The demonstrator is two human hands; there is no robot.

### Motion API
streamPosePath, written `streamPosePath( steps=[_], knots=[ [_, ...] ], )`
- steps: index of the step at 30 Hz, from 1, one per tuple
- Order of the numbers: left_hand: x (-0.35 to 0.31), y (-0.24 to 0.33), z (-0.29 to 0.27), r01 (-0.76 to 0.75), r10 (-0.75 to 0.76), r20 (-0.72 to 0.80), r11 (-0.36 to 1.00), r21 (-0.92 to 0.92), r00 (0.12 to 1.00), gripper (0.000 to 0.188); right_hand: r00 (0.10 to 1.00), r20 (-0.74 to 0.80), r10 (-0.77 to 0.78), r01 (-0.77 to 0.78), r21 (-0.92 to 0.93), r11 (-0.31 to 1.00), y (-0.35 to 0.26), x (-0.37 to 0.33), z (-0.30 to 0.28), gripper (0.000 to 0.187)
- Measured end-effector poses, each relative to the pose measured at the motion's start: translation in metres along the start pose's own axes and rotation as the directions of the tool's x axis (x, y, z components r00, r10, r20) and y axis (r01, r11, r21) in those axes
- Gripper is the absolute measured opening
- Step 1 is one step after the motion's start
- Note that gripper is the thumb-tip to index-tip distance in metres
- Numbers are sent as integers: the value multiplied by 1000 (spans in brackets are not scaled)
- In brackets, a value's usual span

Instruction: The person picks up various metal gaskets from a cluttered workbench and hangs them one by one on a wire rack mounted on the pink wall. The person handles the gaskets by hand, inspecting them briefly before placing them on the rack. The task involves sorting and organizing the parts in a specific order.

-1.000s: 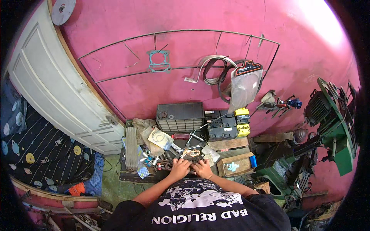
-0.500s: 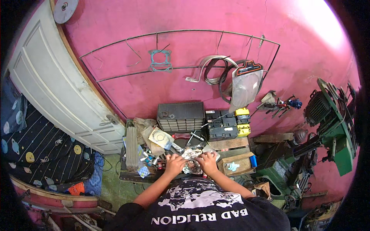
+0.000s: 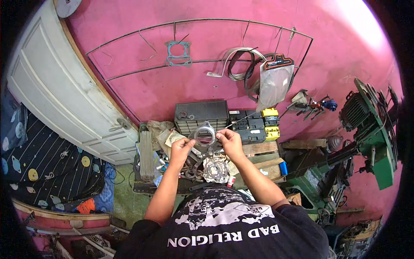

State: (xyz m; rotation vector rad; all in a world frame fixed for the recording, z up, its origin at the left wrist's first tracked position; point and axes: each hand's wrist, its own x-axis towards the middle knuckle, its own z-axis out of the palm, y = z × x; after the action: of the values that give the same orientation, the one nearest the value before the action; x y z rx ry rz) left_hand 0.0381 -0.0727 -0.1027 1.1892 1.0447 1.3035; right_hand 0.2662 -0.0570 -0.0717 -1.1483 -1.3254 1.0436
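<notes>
Between my two hands a grey ring-shaped metal part (image 3: 206, 128) with small tabs is held upright above the bench, its round hole showing through. My left hand (image 3: 182, 146) pinches its left edge with thumb and fingers. On the opposite edge my right hand (image 3: 230, 141) grips it in the same way. Below them, a pale, flat engine part (image 3: 215, 169) with many openings lies on the cluttered bench. Dark metal parts sit to its left, partly under my left forearm. A small red and white container (image 3: 231, 181) stands by its right side.
A black drawer cabinet (image 3: 201, 113) and black and yellow boxes (image 3: 254, 127) line the back of the bench. A wooden tray with a blue item (image 3: 283, 168) lies at right. Beyond it stands a green machine (image 3: 364, 125). A plastic bag (image 3: 274, 86) hangs from the wall rack.
Both hands have risen away from me, lifting the ring-shaped part from the engine part into open view. The camera view has tilted slightly downward.
</notes>
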Motion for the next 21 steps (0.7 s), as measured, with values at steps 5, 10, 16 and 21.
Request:
streamPosePath(
  steps=[5,10,16,21],
  knots=[
    [-4,15,19,-34,5,-149,981,-192,989,13,979,-113,168,-138,239,961,-5,-9,29,12],
    [-12,19,25,-28,4,-154,988,-155,988,13,967,-151,206,-105,498,861,0,-17,38,9],
    [-21,26,39,-44,27,-144,992,-116,989,13,964,-225,140,-27,443,896,-8,-13,26,10],
    [-19,27,36,-105,54,-223,969,-224,973,8,985,-102,140,-83,431,899,-30,-18,23,11]
  ],
)
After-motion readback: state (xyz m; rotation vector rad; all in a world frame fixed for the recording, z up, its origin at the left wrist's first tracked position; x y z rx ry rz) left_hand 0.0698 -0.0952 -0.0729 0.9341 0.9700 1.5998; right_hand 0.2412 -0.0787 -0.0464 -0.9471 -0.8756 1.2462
